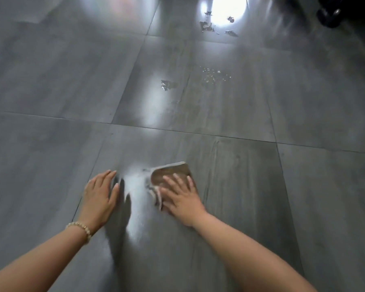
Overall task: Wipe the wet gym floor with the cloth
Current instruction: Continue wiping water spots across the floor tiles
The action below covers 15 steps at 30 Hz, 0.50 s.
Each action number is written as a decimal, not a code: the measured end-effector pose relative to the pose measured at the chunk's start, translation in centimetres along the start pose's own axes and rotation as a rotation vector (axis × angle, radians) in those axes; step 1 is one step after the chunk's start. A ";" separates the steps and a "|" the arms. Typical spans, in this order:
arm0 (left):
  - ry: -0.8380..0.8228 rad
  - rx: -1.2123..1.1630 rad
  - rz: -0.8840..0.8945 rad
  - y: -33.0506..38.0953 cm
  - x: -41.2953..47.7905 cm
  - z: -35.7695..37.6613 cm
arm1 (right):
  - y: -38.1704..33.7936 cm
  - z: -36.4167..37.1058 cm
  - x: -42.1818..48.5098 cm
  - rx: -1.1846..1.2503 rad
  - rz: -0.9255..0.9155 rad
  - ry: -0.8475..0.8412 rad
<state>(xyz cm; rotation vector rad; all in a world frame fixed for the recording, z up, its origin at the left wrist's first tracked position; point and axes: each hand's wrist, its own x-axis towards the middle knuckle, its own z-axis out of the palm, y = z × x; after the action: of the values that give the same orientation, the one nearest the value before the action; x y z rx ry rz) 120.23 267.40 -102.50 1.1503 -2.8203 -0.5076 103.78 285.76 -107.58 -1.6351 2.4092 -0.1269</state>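
Bare forearms reach in from the bottom edge, both hands planted on the grey, glossy tiled gym floor point(51, 85). The left hand point(100, 194), with a pale beaded bracelet point(80, 227) at its wrist, lies palm down on bare tile, its fingers point(105, 175) straight and together, grasping nothing. It looks placed as a prop to carry the person's weight while leaning forward.

Just beside it, across a bright smeared patch of reflected light, the right hand point(180, 199) lies flat on the small brown and grey folded cloth point(169, 170). Its fingers point(173, 182) are spread and straight, pressing the cloth down rather than clenching it. A flat palm likely keeps as much fabric as possible against the tile, so it soaks rather than skids. The cloth's far edge curls up slightly beyond the fingertips, and its near corner is bunched under the thumb side.

Ahead, well apart from the cloth, 1 small puddle point(167, 85) glints on the next tile, with a scatter of fine droplets point(215, 73) near it to the right. Farther off, several ragged wet patches point(209, 27) sit under a strong glare. Judging by these, most of the water is not yet wiped, and the cloth would have to be pushed forward across the grout line to reach it. A dark rounded object point(329, 15) in the top right corner is too blurred to identify.
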 end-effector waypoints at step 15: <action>0.038 -0.024 -0.156 -3.6 -1.1 0.2 | -6.1 -0.9 9.0 0.091 -0.310 -0.243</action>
<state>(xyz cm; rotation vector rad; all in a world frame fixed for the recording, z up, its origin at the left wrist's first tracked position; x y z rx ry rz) 123.37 265.79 -103.77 1.3671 -2.6984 -0.5220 105.93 275.11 -106.73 -1.8521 1.9354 -0.0822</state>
